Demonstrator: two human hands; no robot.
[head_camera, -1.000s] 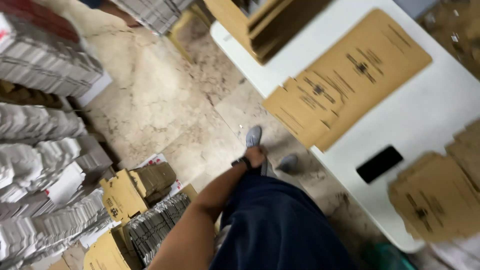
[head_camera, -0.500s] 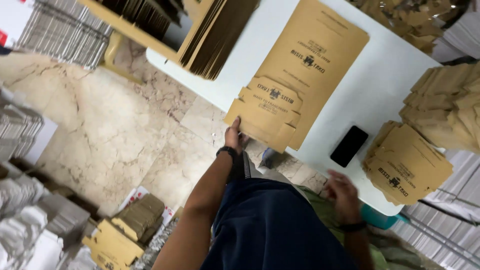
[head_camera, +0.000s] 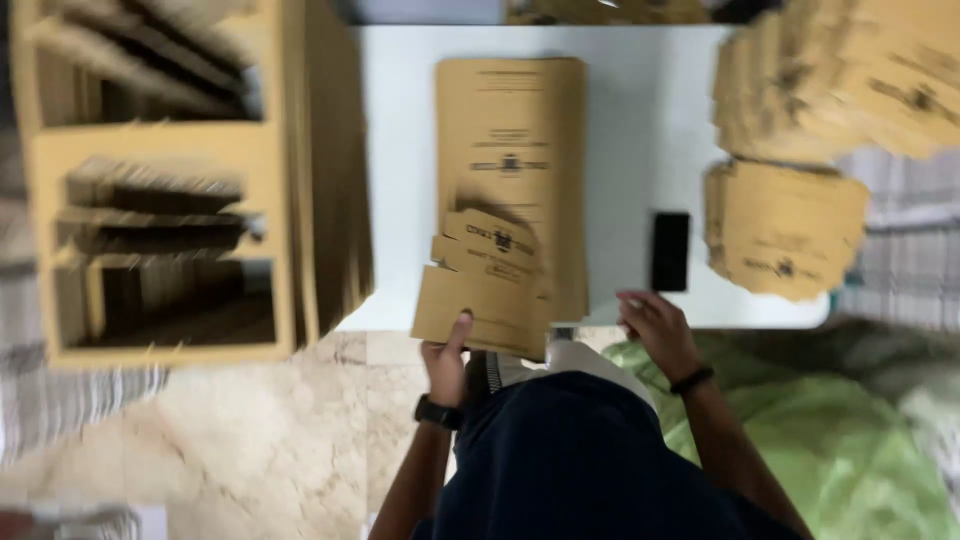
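My left hand (head_camera: 446, 362) grips the near edge of a small stack of flat brown cardboard pieces (head_camera: 487, 282) that overhangs the front of a white table (head_camera: 400, 150). This stack lies on a larger pile of brown cardboard sheets (head_camera: 510, 130). My right hand (head_camera: 655, 328) hovers at the table's front edge with its fingers loosely curled and nothing in it, just below a black phone (head_camera: 670, 251). The picture is blurred by motion.
A wooden rack with slots of flat cardboard (head_camera: 170, 190) stands at the left. More brown cardboard stacks (head_camera: 785, 230) lie at the table's right. A green cloth or bag (head_camera: 850, 430) is at lower right. Marble floor (head_camera: 250, 430) shows below.
The view swung from the floor to square over the table. My left hand rose from my side and took hold of the cardboard stack. My right hand came up to the table edge.
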